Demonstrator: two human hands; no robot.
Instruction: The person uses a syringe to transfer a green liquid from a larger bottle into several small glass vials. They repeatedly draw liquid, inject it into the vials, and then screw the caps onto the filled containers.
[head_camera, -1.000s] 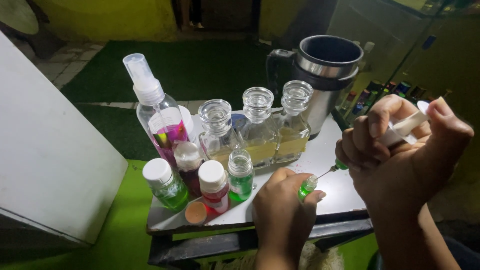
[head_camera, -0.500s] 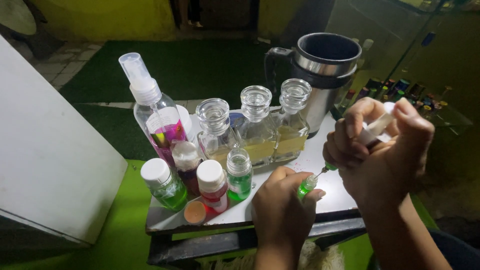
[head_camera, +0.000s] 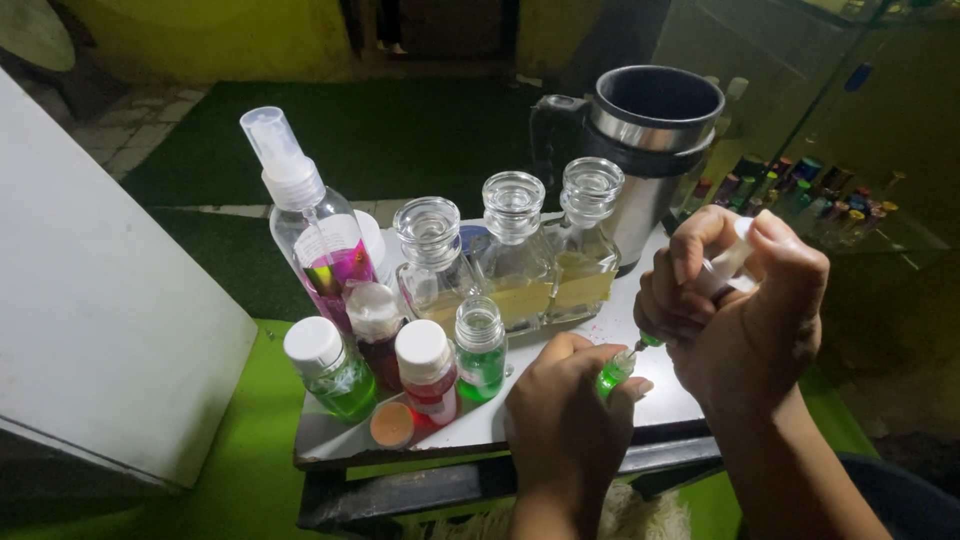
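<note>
Left hand (head_camera: 562, 420) gripping small green glass vial (head_camera: 612, 376), right hand (head_camera: 735, 305) clenching plastic syringe (head_camera: 722, 265)

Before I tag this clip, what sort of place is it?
Probably a small home workspace for mixing scents or liquids: stoppered glass bottles on a little white table, green vials, and a syringe in the right hand.

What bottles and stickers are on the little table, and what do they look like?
Tall clear spray bottle, back left: pink liquid, white-and-pink label.
Three clear glass stoppered bottles, middle row: yellowish liquid, pale labels.
Small white-capped bottles, front left: green and red liquid.
Open small green bottle, front middle.
Tiny green vial, in the left hand.
</note>
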